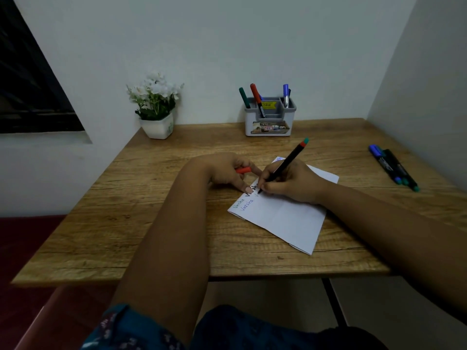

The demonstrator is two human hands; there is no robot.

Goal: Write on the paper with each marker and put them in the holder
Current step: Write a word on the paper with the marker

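Observation:
A white folded paper (285, 218) lies on the wooden table (156, 236), with several handwritten words near its left end. My right hand (290, 183) grips a black marker (285, 164) with a red and teal end, its tip touching the paper. My left hand (227, 170) holds a red cap (243, 170), and one finger presses the paper's edge. A grey holder (270, 117) stands at the back with green, red and blue markers upright in it. Three more markers (394, 168) lie side by side at the right of the table.
A white pot of white flowers (156, 107) stands at the back left corner. Walls close in the table at the back and right. A dark window (30, 79) is on the left. A red seat (30, 274) lies below the table's left side.

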